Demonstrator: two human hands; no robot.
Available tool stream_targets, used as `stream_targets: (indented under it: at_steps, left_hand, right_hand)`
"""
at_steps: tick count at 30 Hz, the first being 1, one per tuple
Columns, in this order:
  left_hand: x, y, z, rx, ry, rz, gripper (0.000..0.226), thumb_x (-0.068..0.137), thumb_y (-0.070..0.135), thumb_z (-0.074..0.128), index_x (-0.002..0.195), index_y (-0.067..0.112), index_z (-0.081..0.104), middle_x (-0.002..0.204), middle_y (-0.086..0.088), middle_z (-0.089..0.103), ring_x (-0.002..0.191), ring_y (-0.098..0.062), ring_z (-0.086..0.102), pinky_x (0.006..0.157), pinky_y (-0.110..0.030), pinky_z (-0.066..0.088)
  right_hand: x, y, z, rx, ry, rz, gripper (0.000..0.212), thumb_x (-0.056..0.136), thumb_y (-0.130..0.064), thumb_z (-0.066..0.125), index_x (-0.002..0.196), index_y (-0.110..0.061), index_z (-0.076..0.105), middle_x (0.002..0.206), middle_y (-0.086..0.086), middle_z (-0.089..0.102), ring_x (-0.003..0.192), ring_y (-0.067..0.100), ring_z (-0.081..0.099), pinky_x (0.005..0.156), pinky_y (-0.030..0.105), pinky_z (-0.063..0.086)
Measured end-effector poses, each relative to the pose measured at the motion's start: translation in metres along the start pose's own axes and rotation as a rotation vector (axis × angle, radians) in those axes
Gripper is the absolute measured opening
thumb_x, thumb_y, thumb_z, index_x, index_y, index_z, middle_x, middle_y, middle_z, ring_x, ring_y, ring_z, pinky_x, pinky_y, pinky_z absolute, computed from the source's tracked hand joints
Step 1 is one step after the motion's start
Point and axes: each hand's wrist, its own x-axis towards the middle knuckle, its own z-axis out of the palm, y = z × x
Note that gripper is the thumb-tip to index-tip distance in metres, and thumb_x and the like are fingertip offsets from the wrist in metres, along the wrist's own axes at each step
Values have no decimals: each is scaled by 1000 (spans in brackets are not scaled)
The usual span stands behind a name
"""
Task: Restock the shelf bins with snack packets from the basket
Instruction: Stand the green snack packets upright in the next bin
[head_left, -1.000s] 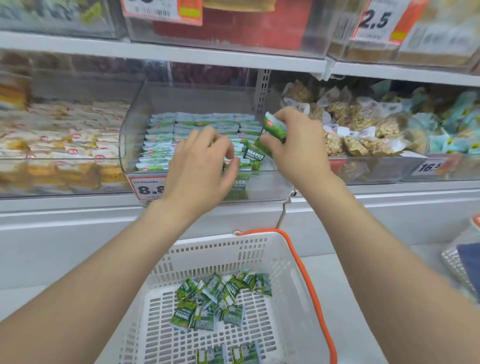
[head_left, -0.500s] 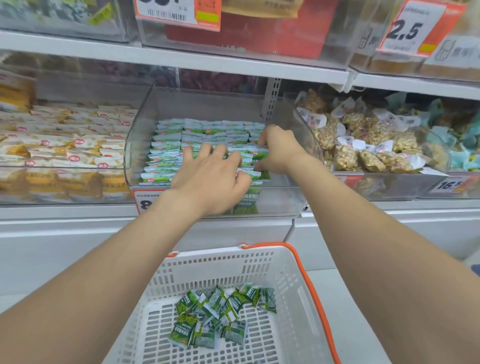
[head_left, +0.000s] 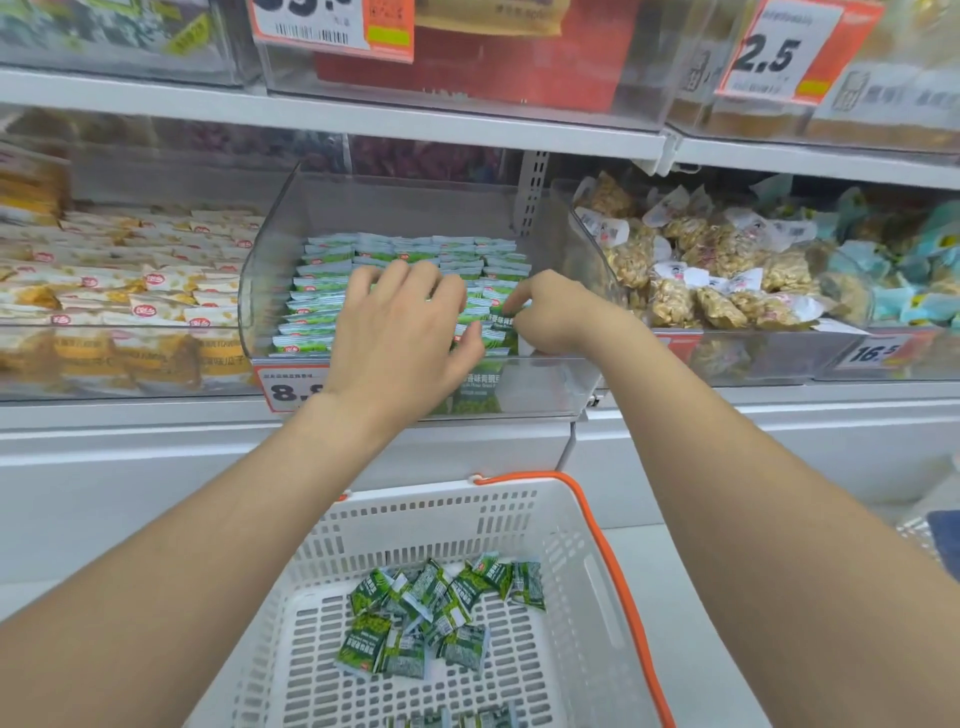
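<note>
my left hand (head_left: 400, 332) lies in the middle of the frame, its fingers (head_left: 395, 275) nearly straight and a little spread. they press flat on the rows of green packets (head_left: 322, 283) that fill the clear bin (head_left: 270, 270) on the middle shelf (head_left: 156, 415). the packets stand on edge in neat lines running toward the back wall of the bin.

just to the right, my right hand (head_left: 550, 312) reaches into the same bin. its fingers (head_left: 514, 299) are curled narrow, pinching a single packet (head_left: 496, 326) at the front right end of the rows, touching its neighbours. the thumb of my left hand is just beside that packet.

an orange-edged price tag (head_left: 291, 387) hangs on the bin's front, partly hidden by my left wrist.

at the bottom centre of the frame sits the white slotted basket (head_left: 431, 514) with its orange handle (head_left: 608, 551) lying along the right rim. a small heap of loose packets (head_left: 426, 613), dark green and white, lies on the basket floor toward the far wall, and a few more show at the very bottom edge.

on the left of the frame a neighbouring bin holds yellow and white packets (head_left: 130, 291). on the right, another holds clear bags of nuts (head_left: 717, 270), with pale blue wrappers (head_left: 924, 270) beyond them. in the upper right a tag reading 2.5 (head_left: 769, 52) hangs on the top shelf's bin.
</note>
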Motion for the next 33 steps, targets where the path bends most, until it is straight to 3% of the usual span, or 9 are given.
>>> stream_targets:
  at_steps: [4,8,13,17,20,22,26,30,33]
  left_hand:
    - [-30,19,-8,-149,298,202,19,92,22,57,77,11,58,73,-7,51,67,-31,48,60,-43,35]
    - [-96,24,32,-289,38,382,27,85,24,61,60,17,54,57,-2,47,51,-27,47,48,-31,35]
    - [-168,29,92,-133,-810,183,39,94,45,44,72,19,62,71,2,63,63,-24,60,56,-31,42]
    - [-221,31,141,-71,-1107,6,24,95,37,49,93,19,65,89,-2,66,77,-26,64,67,-35,55]
    - [-264,28,175,-61,-1202,-55,42,97,36,53,137,23,52,121,-6,62,85,-27,67,67,-41,60]
    - [-284,28,194,-117,-1277,-57,61,102,32,58,155,31,28,158,-9,32,109,-34,65,73,-44,61]
    - [-297,37,209,-64,-1323,94,94,97,3,65,165,37,9,173,-4,-10,152,-46,24,100,-47,55]
    - [-286,45,202,-72,-1275,95,85,82,-17,66,153,18,36,153,-20,30,137,-40,43,91,-44,56]
    - [-290,42,203,-149,-1208,10,67,82,-15,67,140,14,51,127,-14,46,113,-33,55,84,-41,54]
  right_hand:
    - [-36,2,23,18,536,-276,27,89,-9,51,106,-13,72,105,10,69,99,30,65,83,38,51]
    - [-92,14,70,141,825,-497,14,80,-15,50,79,-15,64,69,-2,60,62,24,56,54,36,41]
    - [-118,50,153,-57,310,-400,27,81,-32,41,81,-22,66,67,-2,64,62,29,62,54,32,46]
    - [-120,76,205,-279,-178,-315,18,93,-26,51,101,-20,66,91,5,70,84,29,66,69,36,52]
    - [-117,87,231,-318,-357,-247,14,94,-18,51,99,-16,64,92,9,66,83,33,63,73,41,57]
    - [-112,95,241,-330,-394,-227,16,95,-19,51,104,-15,64,96,10,66,85,33,63,75,41,57]
    - [-104,105,251,-317,-426,-194,22,97,-20,53,114,-18,66,105,10,67,92,32,64,80,43,58]
    - [-102,113,257,-301,-460,-178,22,97,-16,51,112,-16,66,107,10,67,93,32,65,82,46,58]
    - [-105,119,259,-273,-466,-159,23,94,-12,51,108,-12,69,106,11,69,91,34,67,81,48,59]
